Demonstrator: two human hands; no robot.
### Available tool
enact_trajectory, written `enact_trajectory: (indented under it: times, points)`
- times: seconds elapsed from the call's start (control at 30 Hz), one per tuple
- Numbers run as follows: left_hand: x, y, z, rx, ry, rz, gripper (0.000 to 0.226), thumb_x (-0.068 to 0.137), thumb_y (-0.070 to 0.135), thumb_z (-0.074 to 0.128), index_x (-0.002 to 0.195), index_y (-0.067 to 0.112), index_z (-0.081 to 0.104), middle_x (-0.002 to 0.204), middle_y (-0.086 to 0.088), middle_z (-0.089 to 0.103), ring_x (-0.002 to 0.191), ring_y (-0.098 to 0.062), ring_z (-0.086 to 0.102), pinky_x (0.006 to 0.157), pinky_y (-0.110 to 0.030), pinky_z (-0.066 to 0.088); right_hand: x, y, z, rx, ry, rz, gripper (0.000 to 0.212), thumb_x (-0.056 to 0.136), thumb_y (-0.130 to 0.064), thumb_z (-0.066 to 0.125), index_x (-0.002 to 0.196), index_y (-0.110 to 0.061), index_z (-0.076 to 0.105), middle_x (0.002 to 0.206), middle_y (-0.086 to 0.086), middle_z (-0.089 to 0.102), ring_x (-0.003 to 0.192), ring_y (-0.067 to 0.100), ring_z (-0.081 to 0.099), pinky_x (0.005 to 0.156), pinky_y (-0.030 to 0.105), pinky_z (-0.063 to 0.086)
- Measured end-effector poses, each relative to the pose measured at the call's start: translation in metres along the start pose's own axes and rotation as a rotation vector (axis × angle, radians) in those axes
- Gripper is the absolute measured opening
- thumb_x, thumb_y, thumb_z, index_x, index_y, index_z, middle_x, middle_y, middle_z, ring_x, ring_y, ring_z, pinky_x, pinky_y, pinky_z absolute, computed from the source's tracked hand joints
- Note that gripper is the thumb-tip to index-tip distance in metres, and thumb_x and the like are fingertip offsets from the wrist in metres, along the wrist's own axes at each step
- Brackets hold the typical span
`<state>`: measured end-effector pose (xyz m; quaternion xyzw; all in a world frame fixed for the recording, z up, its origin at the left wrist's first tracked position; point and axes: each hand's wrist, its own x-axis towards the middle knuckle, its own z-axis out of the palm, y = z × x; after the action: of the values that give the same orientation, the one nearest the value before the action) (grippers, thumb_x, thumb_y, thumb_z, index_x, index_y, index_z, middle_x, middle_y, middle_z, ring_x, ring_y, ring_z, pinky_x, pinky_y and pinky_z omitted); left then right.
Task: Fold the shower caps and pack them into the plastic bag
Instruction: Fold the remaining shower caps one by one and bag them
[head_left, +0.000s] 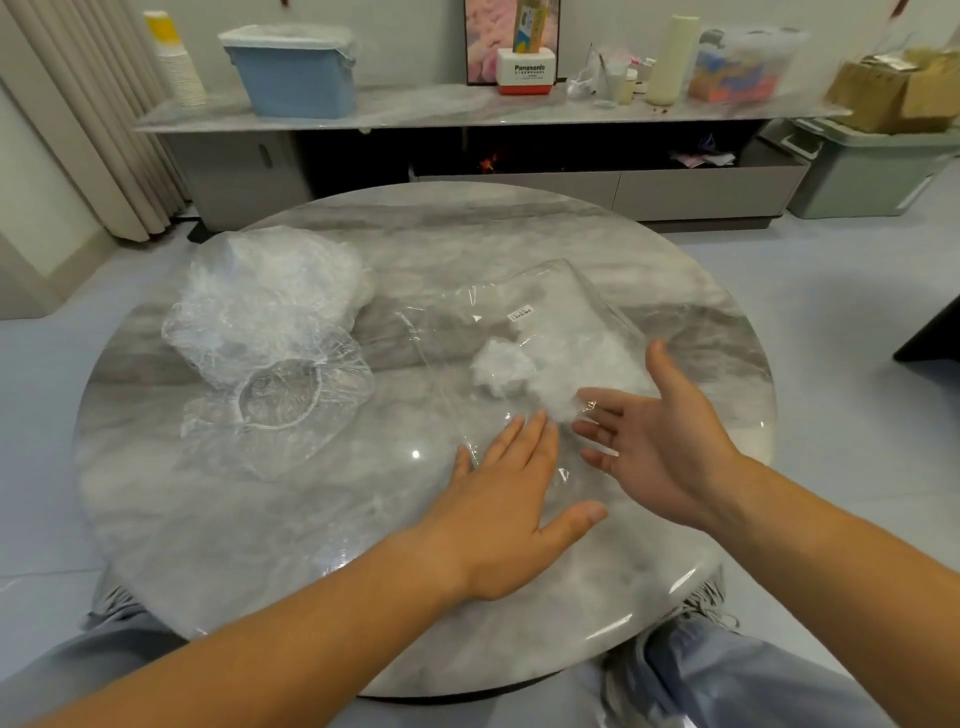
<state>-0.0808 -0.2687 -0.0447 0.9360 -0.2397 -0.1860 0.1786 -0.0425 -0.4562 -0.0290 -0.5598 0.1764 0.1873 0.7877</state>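
Both hands at the bag, caps partly packed.

On the table (311, 519), the cap pile (260, 312) lies left of the bag (561, 296), likely waiting to be folded. The left hand (504, 514) lies flat, fingers straight, on the bag's near edge, probably to steady it. The right hand (670, 447), spread wide and holding nothing, is beside the folded caps (504, 366) inside. Far behind the bag, a box (527, 75) reads "Panasonic". The bag's sticker (522, 314) is too small to read.

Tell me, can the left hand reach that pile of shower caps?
Probably yes: only bare table lies between the left hand and the pile of shower caps, and the hand holds nothing.
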Motion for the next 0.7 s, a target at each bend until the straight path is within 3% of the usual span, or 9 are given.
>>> enact_trajectory:
  times: [0.2,0.33,0.47,0.57,0.7]
  points:
    - [-0.004,0.000,-0.001,-0.027,0.011,0.018,0.090,0.091,0.077,0.018,0.160,0.027,-0.011,0.165,0.015,-0.020,0.150,-0.003,-0.022,0.125,-0.053,-0.004,0.018,0.006,0.023,0.309,0.029,0.000,0.101,0.085,-0.083,0.042,0.138,0.002,0.050,0.120,0.015,0.061,0.088,0.025,0.061,0.083,0.038,0.050]
    - [-0.005,-0.001,0.001,-0.017,0.016,0.020,0.089,0.092,0.076,0.017,0.160,0.026,-0.009,0.166,0.015,-0.017,0.151,-0.004,-0.019,0.124,-0.053,-0.004,0.029,0.003,0.031,0.387,0.060,-0.024,0.088,0.087,-0.079,0.045,0.118,0.002,0.058,0.094,0.016,0.062,0.079,0.027,0.061,0.079,0.036,0.048]
    - [-0.004,-0.004,0.002,0.005,0.026,0.005,0.088,0.091,0.077,0.015,0.160,0.027,-0.007,0.167,0.013,-0.015,0.152,-0.006,-0.017,0.124,-0.055,-0.004,0.027,0.005,0.032,0.438,0.111,-0.042,0.084,0.087,-0.071,0.058,0.126,0.004,0.057,0.123,0.024,0.063,0.112,0.038,0.067,0.104,0.042,0.049]
    - [-0.004,-0.007,0.003,0.019,0.013,-0.010,0.087,0.091,0.077,0.014,0.160,0.028,-0.006,0.167,0.011,-0.016,0.152,-0.008,-0.019,0.123,-0.055,-0.006,0.017,0.007,0.027,0.450,0.154,-0.056,0.074,0.087,-0.063,0.065,0.127,0.000,0.058,0.130,0.032,0.056,0.116,0.044,0.064,0.108,0.046,0.048]
    - [-0.005,-0.010,0.005,0.004,-0.006,-0.028,0.082,0.093,0.076,0.016,0.161,0.032,-0.001,0.167,0.008,-0.017,0.151,-0.008,-0.022,0.123,-0.055,-0.007,-0.002,0.009,0.014,0.305,0.228,-0.052,0.069,0.090,-0.061,0.062,0.124,-0.002,0.061,0.130,0.027,0.054,0.120,0.043,0.058,0.110,0.049,0.045]
